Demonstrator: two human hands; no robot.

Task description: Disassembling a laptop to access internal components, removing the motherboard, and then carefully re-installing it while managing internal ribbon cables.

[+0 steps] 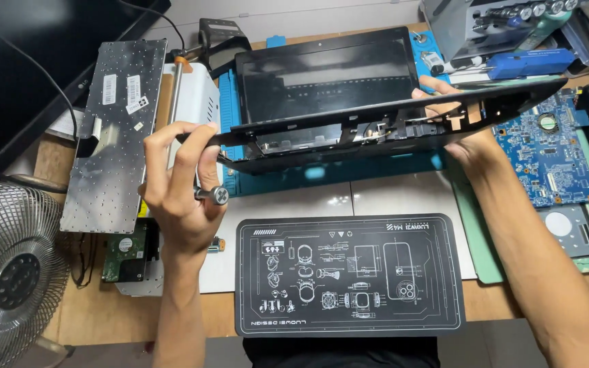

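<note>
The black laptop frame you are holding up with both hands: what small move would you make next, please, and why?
Probably lower the laptop frame flat onto the black work mat. The left hand grips its corner while also pinching a screwdriver, and the right hand only supports the far side, so the hold looks awkward.

A black laptop shell (349, 133) sits above a black mat (349, 276) patterned with white line drawings. A blue circuit board (547, 153) (green-edged mat beneath), a silver keyboard back (114, 136) with white stickers, and a grey wire fan (11, 272) surround it.
</note>
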